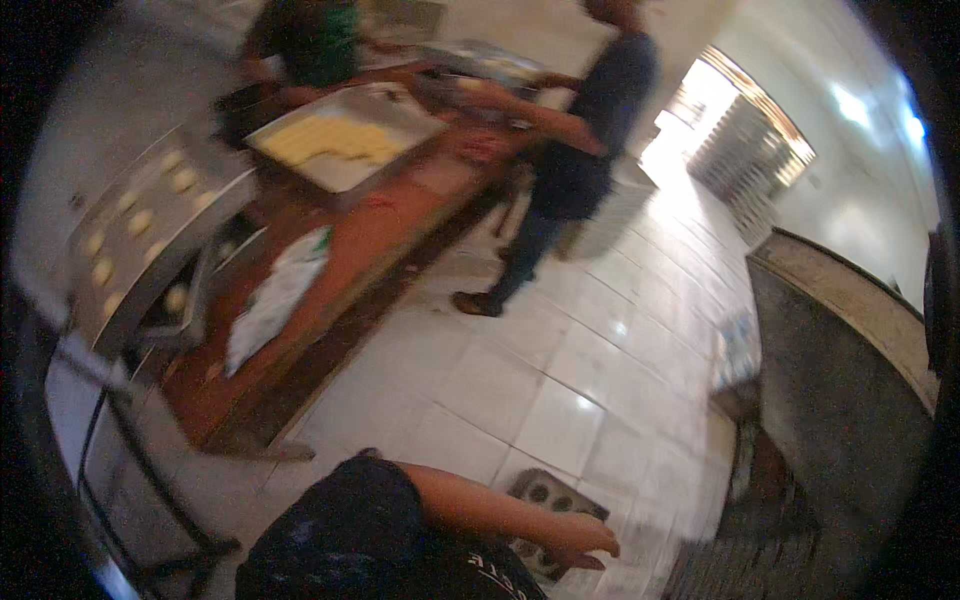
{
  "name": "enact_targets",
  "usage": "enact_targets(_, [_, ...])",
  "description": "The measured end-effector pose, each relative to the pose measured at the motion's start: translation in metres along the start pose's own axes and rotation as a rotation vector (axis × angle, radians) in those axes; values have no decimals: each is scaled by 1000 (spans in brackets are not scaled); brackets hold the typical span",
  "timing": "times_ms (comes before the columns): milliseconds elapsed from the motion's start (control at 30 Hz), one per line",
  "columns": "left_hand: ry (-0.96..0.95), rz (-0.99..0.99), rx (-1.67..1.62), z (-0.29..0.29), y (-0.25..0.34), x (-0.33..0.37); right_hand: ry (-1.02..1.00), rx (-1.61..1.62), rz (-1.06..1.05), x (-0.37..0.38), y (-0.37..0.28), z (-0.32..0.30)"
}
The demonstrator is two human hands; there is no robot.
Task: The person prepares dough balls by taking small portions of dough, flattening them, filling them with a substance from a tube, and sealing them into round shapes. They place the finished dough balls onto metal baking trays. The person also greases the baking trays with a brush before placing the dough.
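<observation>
My left arm reaches in from the lower left, out of a dark sleeve, and crosses toward the right. The left hand (578, 540) has its fingers partly stretched and slightly apart, and I see nothing held in it. Just behind and below this hand is a grey, block-like object with round holes or cups (548, 492); the hand covers part of it, and I cannot tell whether they touch. My right hand is out of sight. The picture is smeared by motion.
A long reddish table (350, 260) carries a tray of yellow pieces (345, 180) and a white plastic bag (280, 295). Left of it, metal trays (205, 215) hold pale dough balls. Two people work at its far end. A dark, bulky unit (840, 340) stands right, beyond the tiled floor (560, 410).
</observation>
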State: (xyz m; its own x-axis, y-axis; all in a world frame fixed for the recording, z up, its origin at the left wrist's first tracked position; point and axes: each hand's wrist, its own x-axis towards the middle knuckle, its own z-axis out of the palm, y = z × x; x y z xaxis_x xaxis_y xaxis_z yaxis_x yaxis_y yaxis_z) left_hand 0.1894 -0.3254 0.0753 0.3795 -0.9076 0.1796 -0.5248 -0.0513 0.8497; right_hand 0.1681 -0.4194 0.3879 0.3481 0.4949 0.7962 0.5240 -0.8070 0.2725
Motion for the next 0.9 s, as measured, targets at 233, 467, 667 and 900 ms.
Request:
enact_targets(233, [1143, -312, 389, 12, -8, -228, -270, 899, -596, -19, -179, 146])
enact_targets(467, [1867, -1164, 1000, 59, 58, -420, 40, 1221, -740, 71, -283, 190])
enact_targets(667, [2010, -1591, 1173, 76, 72, -491, 475, 1447, -549, 169, -365, 217])
enact_targets(900, [2251, -1638, 1020, 90, 72, -503, 465, 1890, -630, 170, -523, 232])
